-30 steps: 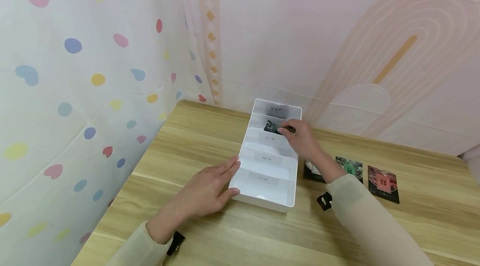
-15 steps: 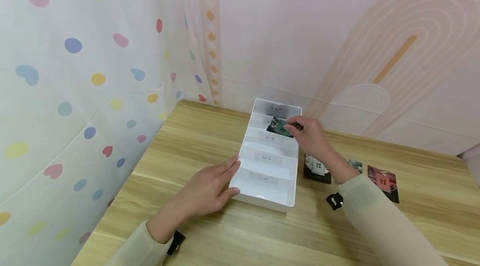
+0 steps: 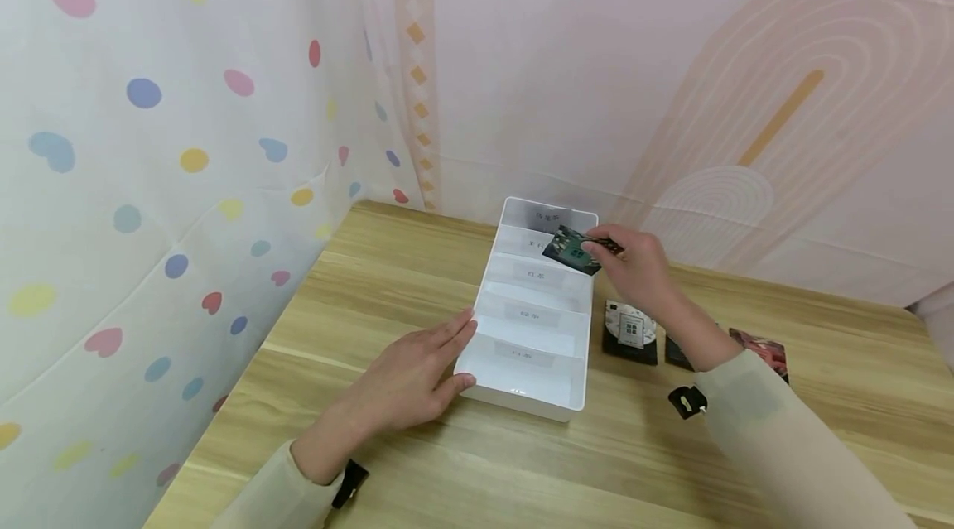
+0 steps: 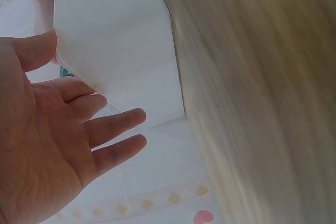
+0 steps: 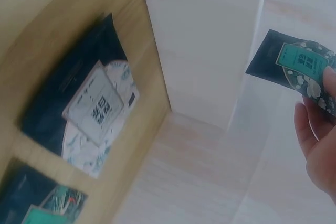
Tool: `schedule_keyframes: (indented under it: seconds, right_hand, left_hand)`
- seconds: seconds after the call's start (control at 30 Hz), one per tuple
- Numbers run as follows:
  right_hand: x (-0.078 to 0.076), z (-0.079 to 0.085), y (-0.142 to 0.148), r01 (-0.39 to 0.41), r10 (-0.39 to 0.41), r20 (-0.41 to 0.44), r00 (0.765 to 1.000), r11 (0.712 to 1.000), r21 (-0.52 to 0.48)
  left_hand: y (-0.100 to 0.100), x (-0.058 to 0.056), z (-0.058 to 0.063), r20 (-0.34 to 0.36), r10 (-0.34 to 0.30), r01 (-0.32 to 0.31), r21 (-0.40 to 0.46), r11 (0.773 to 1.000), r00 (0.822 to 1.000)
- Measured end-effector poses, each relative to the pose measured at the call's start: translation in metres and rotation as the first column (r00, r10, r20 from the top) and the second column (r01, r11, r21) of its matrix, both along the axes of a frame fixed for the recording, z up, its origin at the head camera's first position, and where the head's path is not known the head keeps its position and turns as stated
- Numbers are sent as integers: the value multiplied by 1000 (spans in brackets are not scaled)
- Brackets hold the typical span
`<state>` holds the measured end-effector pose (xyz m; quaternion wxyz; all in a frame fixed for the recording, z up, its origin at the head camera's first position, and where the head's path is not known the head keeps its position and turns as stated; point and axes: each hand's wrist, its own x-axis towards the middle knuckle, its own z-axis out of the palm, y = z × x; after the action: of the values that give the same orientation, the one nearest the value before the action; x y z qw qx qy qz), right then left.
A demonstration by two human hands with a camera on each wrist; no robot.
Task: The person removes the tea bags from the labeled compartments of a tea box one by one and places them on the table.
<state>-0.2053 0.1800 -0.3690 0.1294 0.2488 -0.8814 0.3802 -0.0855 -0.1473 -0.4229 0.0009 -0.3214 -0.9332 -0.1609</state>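
Observation:
A white divided box (image 3: 519,406) with labelled compartments stands on the table. My left hand (image 3: 417,367) rests at its near left corner, fingers fairly straight along the side; in the left wrist view the fingers (image 4: 121,127) lie beside the white wall. My right hand (image 3: 633,264) pinches a dark tea packet (image 3: 570,252) with a green label over the box's right side, near the far end. The right wrist view shows this tea packet (image 5: 286,61) held by one end, above the rim.
Right of the box lies a tea packet with a white label (image 3: 629,334). Beyond it, partly covered by my right forearm, are another dark packet (image 3: 676,353) and a red-labelled packet (image 3: 763,351). A patterned cloth (image 3: 522,98) hangs behind the table (image 3: 402,256).
My right hand has moved right with the tea packet, from over a far compartment toward the box's right rim. More of the packet's front shows. The left hand has stayed still.

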Motion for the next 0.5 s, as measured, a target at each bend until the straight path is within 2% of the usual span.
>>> schedule_keyframes:
  seconds: [0.5]
  right_hand:
    - [20,11,25,-15,17,-111,994,1000,23]
  left_hand:
    - [-1,0,2,11,1,-1,-5,1000,1000]
